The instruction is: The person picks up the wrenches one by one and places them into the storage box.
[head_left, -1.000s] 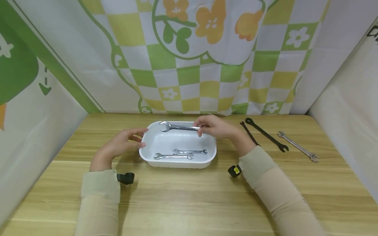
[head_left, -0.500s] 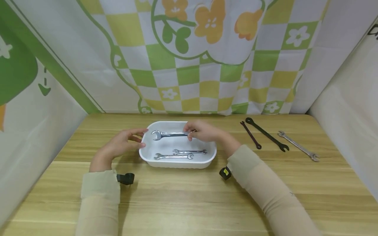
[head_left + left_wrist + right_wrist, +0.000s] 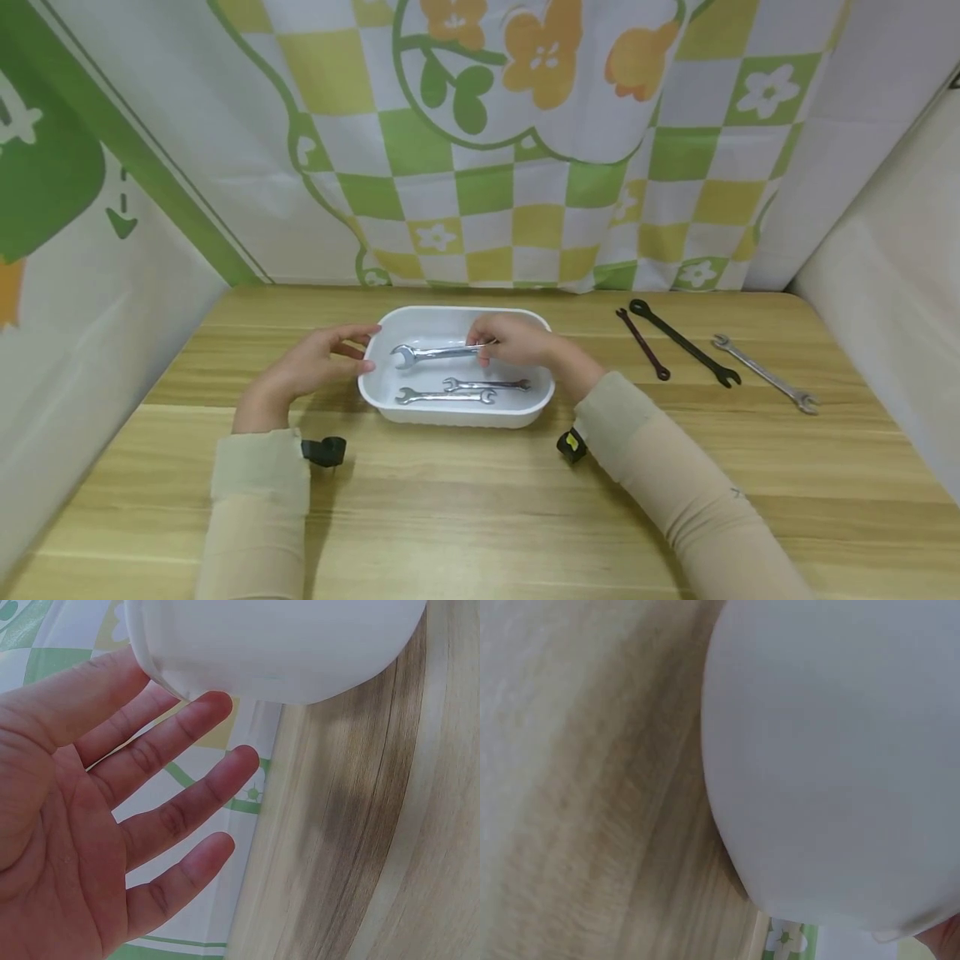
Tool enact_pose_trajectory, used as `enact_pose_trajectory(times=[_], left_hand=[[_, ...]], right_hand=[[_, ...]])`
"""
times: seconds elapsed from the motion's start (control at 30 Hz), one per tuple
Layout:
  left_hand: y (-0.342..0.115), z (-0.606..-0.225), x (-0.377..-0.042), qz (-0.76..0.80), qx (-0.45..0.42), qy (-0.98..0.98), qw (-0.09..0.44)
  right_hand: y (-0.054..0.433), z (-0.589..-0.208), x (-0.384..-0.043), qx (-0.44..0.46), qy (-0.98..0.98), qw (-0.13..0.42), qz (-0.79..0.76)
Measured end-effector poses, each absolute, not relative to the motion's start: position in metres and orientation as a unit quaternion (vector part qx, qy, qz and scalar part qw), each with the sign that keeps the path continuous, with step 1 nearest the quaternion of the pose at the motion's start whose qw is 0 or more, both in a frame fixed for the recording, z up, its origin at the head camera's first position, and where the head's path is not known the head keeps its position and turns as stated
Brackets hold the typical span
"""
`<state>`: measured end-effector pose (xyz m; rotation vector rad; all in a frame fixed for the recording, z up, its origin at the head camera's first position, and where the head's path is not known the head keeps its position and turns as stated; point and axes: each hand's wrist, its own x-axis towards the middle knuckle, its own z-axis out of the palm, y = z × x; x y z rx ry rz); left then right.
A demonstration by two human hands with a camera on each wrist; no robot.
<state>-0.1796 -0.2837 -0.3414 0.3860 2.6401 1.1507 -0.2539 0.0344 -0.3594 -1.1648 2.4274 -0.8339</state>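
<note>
A white plastic box [image 3: 457, 417] stands on the wooden table. My right hand [image 3: 513, 340] reaches over its right side and pinches a large shiny wrench [image 3: 438, 353], whose open end points left inside the box; its other end is hidden by the fingers. Two smaller silver double open-end wrenches lie in the front of the box: a longer wrench [image 3: 446, 397] and a shorter wrench [image 3: 486, 385]. At the box's left end, my left hand [image 3: 311, 362] touches the rim with thumb and fingertip, its other fingers spread and nearly straight in the left wrist view.
Right of the box, a small dark wrench [image 3: 643, 344], a long black wrench [image 3: 686, 343] and a silver wrench [image 3: 763, 373] lie slanted on the table [image 3: 450, 508]. A patterned curtain [image 3: 487, 192] hangs behind the table's back edge.
My right hand has moved left and down with the large wrench, bringing it from above the back rim into the box. The left hand has stayed at the rim.
</note>
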Motion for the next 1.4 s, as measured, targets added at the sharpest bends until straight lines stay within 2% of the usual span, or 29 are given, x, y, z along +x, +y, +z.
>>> enact_pose_trajectory(times=[0.77, 1.4], left_hand=[[-0.2834, -0.3388, -0.1837, 0.394, 0.129, 0.902, 0.118], [-0.2848, -0.3424, -0.179, 0.399, 0.127, 0.9, 0.118]], right_hand=[[0.0321, -0.3612, -0.2536, -0.42, 0.853, 0.177, -0.254], [0.0279, -0.364, -0.2485, -0.408, 0.86, 0.22, -0.215]])
